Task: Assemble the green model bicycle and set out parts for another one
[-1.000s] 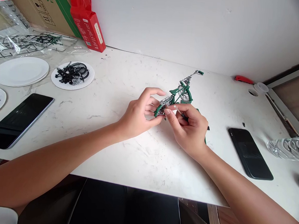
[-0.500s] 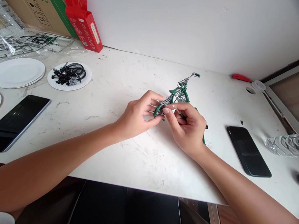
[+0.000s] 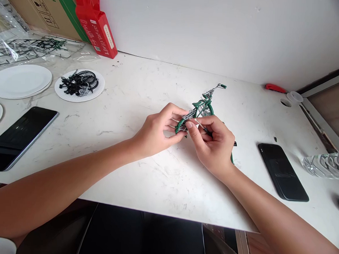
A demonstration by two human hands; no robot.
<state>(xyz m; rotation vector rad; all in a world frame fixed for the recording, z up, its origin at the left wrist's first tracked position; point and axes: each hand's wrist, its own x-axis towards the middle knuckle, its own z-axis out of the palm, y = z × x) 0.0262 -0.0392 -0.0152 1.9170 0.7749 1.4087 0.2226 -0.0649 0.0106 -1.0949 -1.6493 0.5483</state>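
Honestly, barely any change over the last second. Just a slight drift in the view, plus the left hand [image 3: 160, 130] with its forefinger a touch closer in on the silver rear rack [image 3: 190, 114] of the green model bike [image 3: 206, 105], and seemingly a handlebar [image 3: 213, 93] dipped a hair lower. Probably means slow, fiddly work around the rear wheel [image 3: 183, 125], steadying with one side and fussing with the other. Couldn't judge any progress from that, way too many fingers in front.

Bike location: well to the right of the red packet [image 3: 99, 32] and nearer than it, over the bench [image 3: 143, 186]. Can't tell if resting or lifted, thanks to the right hand [image 3: 216, 143] in front of the lower part.

Left hand: curled in a loose C, forefinger above and thumb below, gripping the tail end by the rear mudguard [image 3: 178, 126]. Right hand: mostly closed, thumb and forefinger pinched together at the rear wheel, thin tool [image 3: 207, 133] with a dark handle tucked inside. Can't make out anything tiny in that pinch.

Looks-wise, pretty neat. Green frame, saddle, mudguard and grips, all matching, against silver bars, silver rack and super fine spokes. Handlebar end further right of the red packet than the tail.
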